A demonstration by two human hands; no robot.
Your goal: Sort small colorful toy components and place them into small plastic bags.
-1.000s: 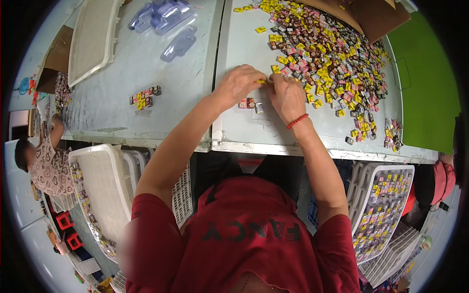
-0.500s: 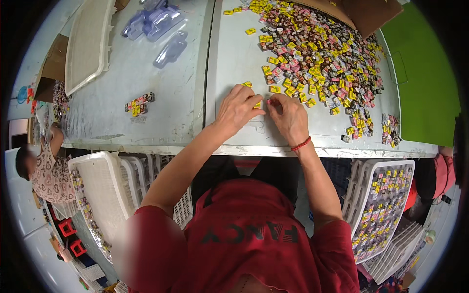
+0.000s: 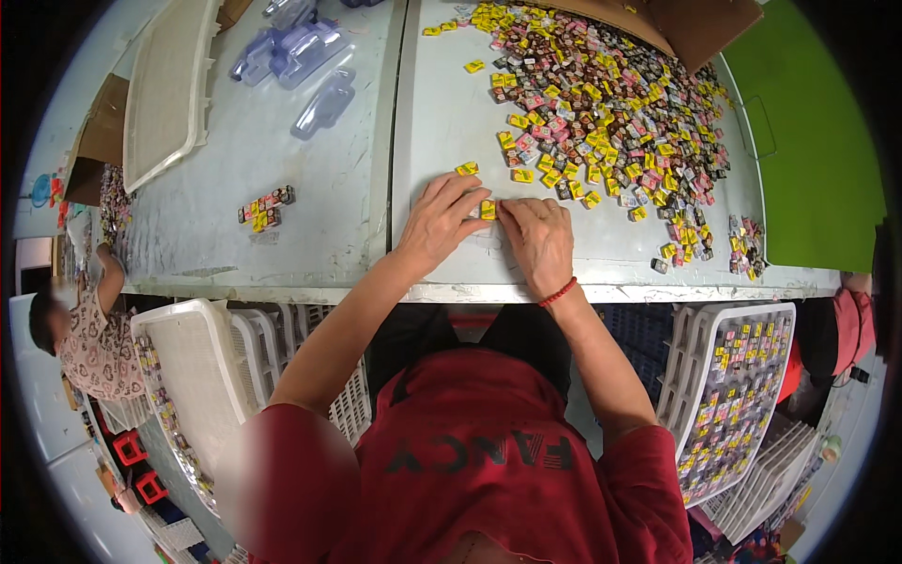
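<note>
My left hand (image 3: 440, 224) rests low over the white table, thumb and index finger closed on a small yellow box-shaped block (image 3: 488, 210). A whitish piece shows between that block and the fingers, too small to make out. At the block's other side is my right hand (image 3: 539, 237), with a red bead bracelet (image 3: 558, 292); its fingers are pinched together, and their tips hide whatever they hold. Just beyond my left fingers lies another yellow block (image 3: 467, 169). A large pile of yellow, pink, black and brown blocks (image 3: 601, 113) spreads over the table's far right.
A joined group of blocks (image 3: 266, 209) lies left of the table seam. Clear plastic trays (image 3: 324, 103) and a white crate (image 3: 169, 94) are farther left. A cardboard box (image 3: 691, 28) stands behind the pile. Below the table edge, a tilted crate (image 3: 738, 399) holds packed blocks. Another person (image 3: 94, 329) is at far left.
My right hand has moved slightly left, closer to my left hand. The yellow block between the hands now shows more fully. The pinkish piece at my right fingertips is no longer visible.
</note>
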